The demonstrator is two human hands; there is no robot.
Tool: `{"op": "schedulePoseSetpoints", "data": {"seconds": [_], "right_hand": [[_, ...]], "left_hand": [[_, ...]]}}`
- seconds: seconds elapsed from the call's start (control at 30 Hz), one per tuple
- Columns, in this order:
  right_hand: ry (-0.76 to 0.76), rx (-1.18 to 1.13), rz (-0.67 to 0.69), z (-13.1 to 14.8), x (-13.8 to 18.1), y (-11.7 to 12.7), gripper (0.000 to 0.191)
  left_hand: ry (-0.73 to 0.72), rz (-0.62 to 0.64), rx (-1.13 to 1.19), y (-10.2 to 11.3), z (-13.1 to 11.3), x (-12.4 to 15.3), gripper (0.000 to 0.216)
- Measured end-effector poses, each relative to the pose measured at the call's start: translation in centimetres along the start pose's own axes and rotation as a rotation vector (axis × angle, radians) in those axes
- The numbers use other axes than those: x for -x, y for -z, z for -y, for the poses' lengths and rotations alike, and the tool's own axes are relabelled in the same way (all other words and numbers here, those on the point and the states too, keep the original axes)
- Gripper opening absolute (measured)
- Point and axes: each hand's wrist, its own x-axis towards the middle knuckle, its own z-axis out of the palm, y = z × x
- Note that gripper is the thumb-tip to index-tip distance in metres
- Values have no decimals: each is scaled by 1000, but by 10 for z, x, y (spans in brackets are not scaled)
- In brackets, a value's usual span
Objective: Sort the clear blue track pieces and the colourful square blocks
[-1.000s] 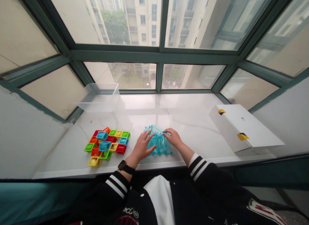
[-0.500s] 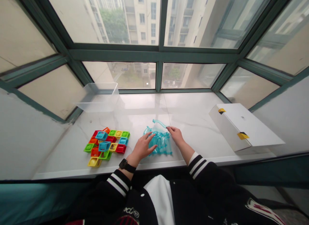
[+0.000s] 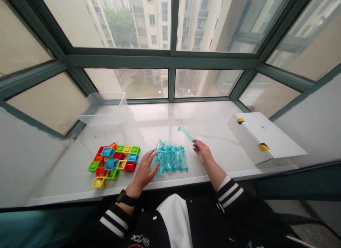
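At the left, on the white sill, a clear bin stands behind the multicoloured blocks. Next, the left hand, fingers loosely spread and gripping nothing, sits at the left edge of the translucent blue pile; whether it touches is hard to say. Right of the pile, the right hand pinches one end of a curved blue piece, raised clear of the pile. Farthest right lies a white box.

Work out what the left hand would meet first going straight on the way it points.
Probably the pile of translucent blue pieces, which lies close beside the left hand; whether they touch is unclear from this view.
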Motion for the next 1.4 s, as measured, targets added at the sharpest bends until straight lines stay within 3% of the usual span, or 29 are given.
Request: {"op": "schedulePoseSetpoints", "data": {"seconds": [0.1,0.2,0.33,0.6,0.93,1.13,1.4], "right_hand": [[29,-155,-76,7,4,27,48],[74,-138,-108,10,7,54,56],[201,71,-187,11,8,88,59],[430,523,-485,18,-13,135,57],[446,891,-669,13,-44,139,52],[421,1117,-652,6,-43,132,51],[453,1187,-642,1,-43,135,55]], "left_hand": [[31,-32,5,-5,16,27,51],[65,-97,16,-12,28,46,51],[99,-190,22,-18,38,53,47],[148,-177,22,-20,44,49,45],[157,-168,17,-20,45,50,45],[172,-155,17,-20,46,50,46],[171,-164,14,-19,43,50,46]]}}
